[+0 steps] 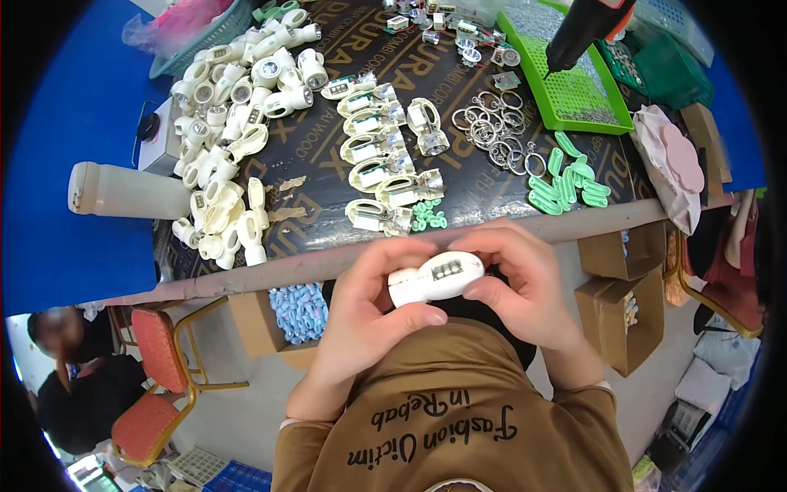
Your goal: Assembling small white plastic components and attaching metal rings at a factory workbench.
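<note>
Both hands hold a small white flashlight (436,279) just off the table's near edge. A dark panel with a row of small marks shows on its upper face. My left hand (373,287) grips its left end, thumb along the near side. My right hand (520,279) closes on its right end between thumb and fingers. Beyond my hands, opened flashlight shells (373,149) with boards and bulbs inside lie in a column. Tiny green pieces (429,215) sit beside the nearest shells. To their right are larger green plastic loops (566,184) and a heap of metal key rings (496,129).
White flashlight casings (238,94) pile up at the left, near a white bottle (127,190). A dark electric screwdriver (578,41) hangs over a green tray (607,123) of small metal parts. Cardboard boxes (619,324) stand below. A person (78,385) is at the lower left.
</note>
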Motion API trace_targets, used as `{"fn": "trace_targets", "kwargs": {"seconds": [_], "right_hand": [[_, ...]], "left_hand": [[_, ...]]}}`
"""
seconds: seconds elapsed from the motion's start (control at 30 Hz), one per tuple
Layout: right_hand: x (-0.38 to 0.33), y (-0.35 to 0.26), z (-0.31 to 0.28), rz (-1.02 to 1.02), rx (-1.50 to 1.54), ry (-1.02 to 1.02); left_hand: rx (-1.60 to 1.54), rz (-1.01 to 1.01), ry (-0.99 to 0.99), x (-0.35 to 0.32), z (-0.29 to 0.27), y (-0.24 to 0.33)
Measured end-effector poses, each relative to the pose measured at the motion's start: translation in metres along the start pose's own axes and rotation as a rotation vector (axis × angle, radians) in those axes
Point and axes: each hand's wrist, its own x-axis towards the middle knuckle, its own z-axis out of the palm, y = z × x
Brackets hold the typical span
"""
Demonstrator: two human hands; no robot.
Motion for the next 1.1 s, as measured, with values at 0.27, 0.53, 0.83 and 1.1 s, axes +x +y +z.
{"fn": "trace_targets", "kwargs": {"seconds": [0.27,0.53,0.83,1.1], "right_hand": [[0.002,-0.008,0.004,-0.155,-0.138,-0.047],[0.005,-0.01,0.011,-0.289,-0.307,0.051],[0.015,-0.008,0.004,0.316,0.317,0.055],[0.02,0.01,-0.003,-0.333,-0.218,0.049]], "left_hand": [[0.56,0.462,0.17,0.0,-0.003,-0.004],[0.641,0.743,0.32,0.014,0.01,-0.016],[0.459,0.459,0.183,0.018,0.002,-0.001],[0.576,0.427,0.185,0.013,-0.004,-0.005]]}}
